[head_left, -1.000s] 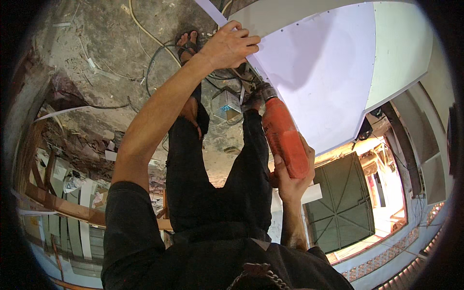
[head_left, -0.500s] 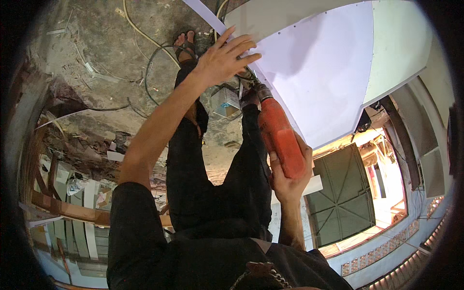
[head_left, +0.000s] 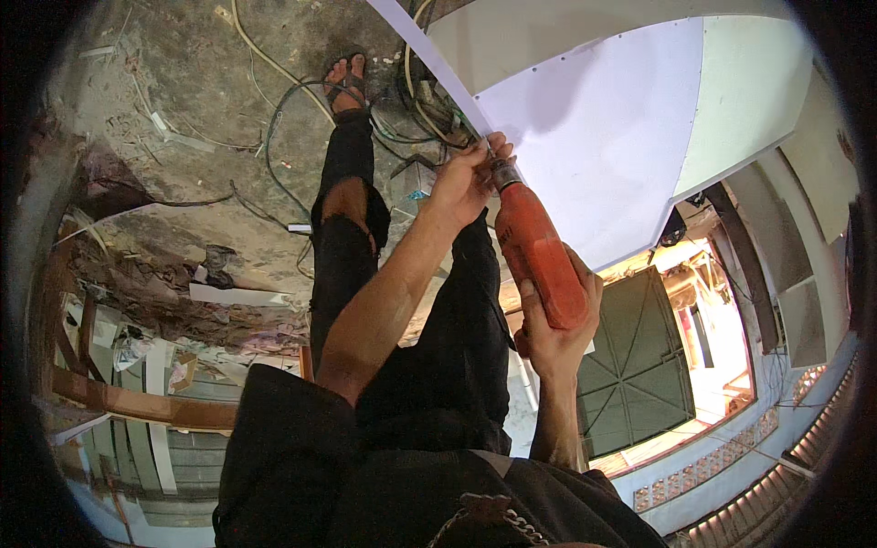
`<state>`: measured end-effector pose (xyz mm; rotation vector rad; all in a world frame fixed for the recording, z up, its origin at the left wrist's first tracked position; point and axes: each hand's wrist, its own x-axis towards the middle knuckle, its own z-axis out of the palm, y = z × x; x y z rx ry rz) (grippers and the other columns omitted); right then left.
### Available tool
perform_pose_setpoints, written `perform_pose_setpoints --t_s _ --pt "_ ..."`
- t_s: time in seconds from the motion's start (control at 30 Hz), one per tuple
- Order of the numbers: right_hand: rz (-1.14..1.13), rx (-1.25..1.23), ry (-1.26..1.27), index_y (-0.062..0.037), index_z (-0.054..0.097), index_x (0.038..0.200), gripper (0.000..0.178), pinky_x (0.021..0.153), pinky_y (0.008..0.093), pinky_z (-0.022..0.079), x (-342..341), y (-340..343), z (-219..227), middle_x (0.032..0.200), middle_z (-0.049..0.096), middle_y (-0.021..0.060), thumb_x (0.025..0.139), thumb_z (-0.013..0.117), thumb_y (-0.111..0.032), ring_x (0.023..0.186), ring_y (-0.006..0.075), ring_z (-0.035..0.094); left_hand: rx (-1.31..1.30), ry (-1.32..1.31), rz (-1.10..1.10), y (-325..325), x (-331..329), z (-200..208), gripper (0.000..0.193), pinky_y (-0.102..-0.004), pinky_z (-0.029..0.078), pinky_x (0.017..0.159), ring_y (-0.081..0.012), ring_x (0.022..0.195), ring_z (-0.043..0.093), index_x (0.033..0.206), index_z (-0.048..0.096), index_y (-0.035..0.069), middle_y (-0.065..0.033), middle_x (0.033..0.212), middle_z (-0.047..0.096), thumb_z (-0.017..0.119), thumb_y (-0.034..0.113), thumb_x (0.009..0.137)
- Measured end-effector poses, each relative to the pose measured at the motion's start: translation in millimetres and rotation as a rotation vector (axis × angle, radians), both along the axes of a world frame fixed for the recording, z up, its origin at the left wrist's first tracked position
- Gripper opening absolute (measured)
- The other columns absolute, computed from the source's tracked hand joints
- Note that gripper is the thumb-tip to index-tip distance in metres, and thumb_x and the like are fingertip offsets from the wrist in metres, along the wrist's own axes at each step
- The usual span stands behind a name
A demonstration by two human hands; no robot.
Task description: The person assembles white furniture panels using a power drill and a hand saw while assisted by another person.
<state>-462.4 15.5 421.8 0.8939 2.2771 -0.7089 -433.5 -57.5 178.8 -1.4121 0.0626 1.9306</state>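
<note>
- Head view: the red drill (head_left: 546, 260) lies right of the middle, along the lower left edge of a large white panel (head_left: 607, 128).
- Its long axis runs aslant, from the rear end at lower right to the chuck (head_left: 505, 175) at upper left, so the nose points up the picture, away from the person's body and slightly to the left.
- The tip past the chuck is hidden by fingers and too small to make out.
- The right hand (head_left: 559, 336) grips the drill at its rear end, thumb along the left side and fingers wrapped round the right; the right forearm rises almost straight from the lower edge.
- The left hand (head_left: 464, 183) is at the nose, its fingers bent in just beside the chuck at the panel's edge; whether they pinch anything cannot be told.
- The left forearm slants up and to the right from a bent elbow, crossing in front of the dark trousers (head_left: 448, 338).
- A narrow white strip (head_left: 425, 47) runs from the top edge down toward the left fingertips.
- Farther left, a black cable (head_left: 269, 146) curves over the floor (head_left: 192, 82), near a sandalled foot (head_left: 347, 73).
- A green gate (head_left: 639, 356) stands beyond the right forearm.
</note>
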Motion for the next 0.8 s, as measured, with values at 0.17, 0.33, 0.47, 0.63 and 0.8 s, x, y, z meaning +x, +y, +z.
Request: perform_pose_setpoints --t_s 0.17,0.33,0.47,0.63,0.8 --pt "-0.036 0.041 0.005 0.0007 0.059 0.126 0.055 0.099 0.0430 0.042 4 -2 3 0.120 0.062 0.0164 0.079 0.079 -0.020 0.108 0.0329 0.053 0.041 -0.087 0.203 8 1 -4 0.032 -0.0411 0.051 0.101 -0.0239 0.102 0.061 0.128 0.055 -0.005 -0.0126 0.107 0.061 0.047 0.016 0.105" --pt "-0.186 0.012 -0.018 0.0014 0.061 0.125 0.055 0.098 0.0423 0.042 7 -5 1 0.118 0.063 0.0161 0.080 0.079 -0.022 0.107 0.0319 0.054 0.004 -0.145 0.237 6 -8 -2 0.026 -0.0384 0.054 0.104 -0.0189 0.091 0.061 0.122 0.056 -0.009 -0.0098 0.098 0.058 0.042 0.005 0.105" --pt "-0.182 0.033 -0.103 0.0018 0.062 0.126 0.057 0.097 0.0414 0.042 8 -15 -5 0.116 0.063 0.0164 0.078 0.080 -0.023 0.106 0.0306 0.054 -0.060 -0.152 0.120 5 -8 -2 0.022 -0.0407 0.054 0.105 -0.0216 0.094 0.062 0.119 0.054 -0.009 -0.0111 0.101 0.058 0.043 0.002 0.103" --pt "-0.029 0.026 -0.050 0.0015 0.060 0.128 0.061 0.095 0.0420 0.043 18 -10 9 0.112 0.061 0.0161 0.075 0.081 -0.024 0.099 0.0293 0.051 -0.075 -0.226 0.095 3 -17 6 0.017 -0.0428 0.053 0.107 -0.0256 0.109 0.062 0.114 0.052 -0.005 -0.0114 0.109 0.059 0.043 0.005 0.103" --pt "0.064 0.069 -0.062 0.0024 0.058 0.130 0.066 0.097 0.0430 0.043 16 -7 16 0.110 0.061 0.0153 0.076 0.080 -0.028 0.107 0.0310 0.053 -0.058 -0.150 0.085 7 -12 1 0.016 -0.0449 0.051 0.109 -0.0262 0.119 0.059 0.109 0.052 -0.002 -0.0081 0.108 0.059 0.042 0.009 0.105"
